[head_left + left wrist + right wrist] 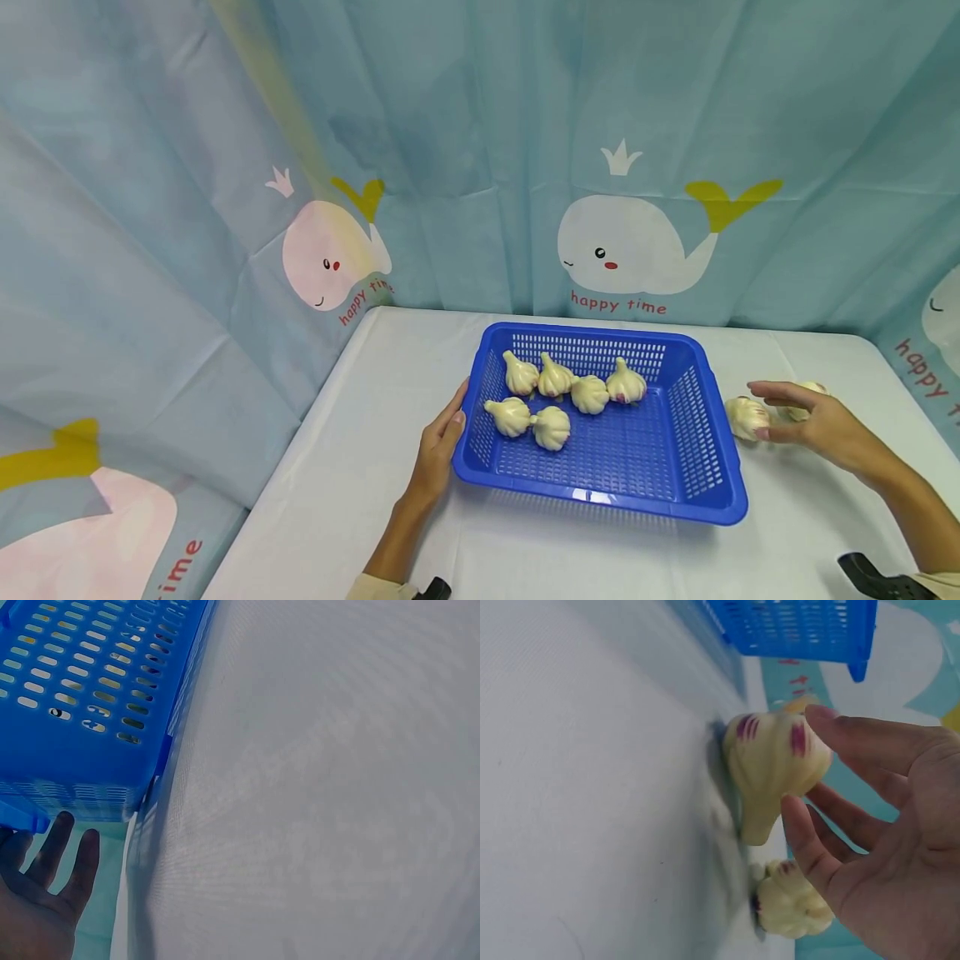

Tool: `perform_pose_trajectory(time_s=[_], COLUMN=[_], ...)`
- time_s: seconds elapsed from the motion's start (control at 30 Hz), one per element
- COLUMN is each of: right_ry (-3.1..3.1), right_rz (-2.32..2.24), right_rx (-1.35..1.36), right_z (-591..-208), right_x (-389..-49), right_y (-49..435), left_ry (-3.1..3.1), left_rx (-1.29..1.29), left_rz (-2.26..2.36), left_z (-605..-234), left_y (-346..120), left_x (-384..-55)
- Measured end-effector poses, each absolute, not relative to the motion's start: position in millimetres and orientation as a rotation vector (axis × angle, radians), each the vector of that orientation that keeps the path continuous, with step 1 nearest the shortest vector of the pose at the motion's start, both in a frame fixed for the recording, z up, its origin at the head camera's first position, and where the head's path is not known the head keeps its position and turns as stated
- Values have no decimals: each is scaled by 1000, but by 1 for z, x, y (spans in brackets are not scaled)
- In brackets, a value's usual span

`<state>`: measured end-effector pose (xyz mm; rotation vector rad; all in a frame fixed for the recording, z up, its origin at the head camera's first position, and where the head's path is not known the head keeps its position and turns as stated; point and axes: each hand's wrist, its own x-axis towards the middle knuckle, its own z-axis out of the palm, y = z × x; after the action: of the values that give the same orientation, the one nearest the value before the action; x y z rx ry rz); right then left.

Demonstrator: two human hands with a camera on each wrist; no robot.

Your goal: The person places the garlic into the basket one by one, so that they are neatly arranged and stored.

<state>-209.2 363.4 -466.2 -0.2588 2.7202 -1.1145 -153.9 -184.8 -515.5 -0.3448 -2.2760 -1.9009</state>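
A blue plastic basket (600, 496) stands on the white-covered table with several garlic bulbs (553, 428) inside, mostly on its left side. At its left rim, my left hand (435, 454) holds on, thumb near the top edge; in the left wrist view, the left hand's outer fingers (84, 866) stretch out below the rim. Right of the basket, my right hand (825, 425) reaches around a loose garlic bulb (747, 418), thumb and fingers apart. A second loose bulb (806, 400) lies partly behind that hand. Purple streaks mark the nearer bulb (772, 761); whether the fingertips touch it, I cannot tell.
The white tablecloth (360, 392) spreads around the basket. A blue curtain (465, 167) printed with whales hangs behind the table and along its sides. Dark devices (877, 577) sit at both wrists.
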Motion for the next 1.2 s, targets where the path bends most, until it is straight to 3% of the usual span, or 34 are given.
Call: perform_pose_trajectory(time_s=[0.53, 1.2], right_ry=[2670, 2721], right_rz=[-1155, -1155], right_rx=[-308, -204], right_z=[-482, -472], right_x=[-212, -209], right_y=[368, 365], left_ry=[-2266, -2278], left_rx=[-341, -345], left_rz=[-1921, -1905], left_z=[-513, -514], left_y=[-185, -185], left_x=[-154, -154])
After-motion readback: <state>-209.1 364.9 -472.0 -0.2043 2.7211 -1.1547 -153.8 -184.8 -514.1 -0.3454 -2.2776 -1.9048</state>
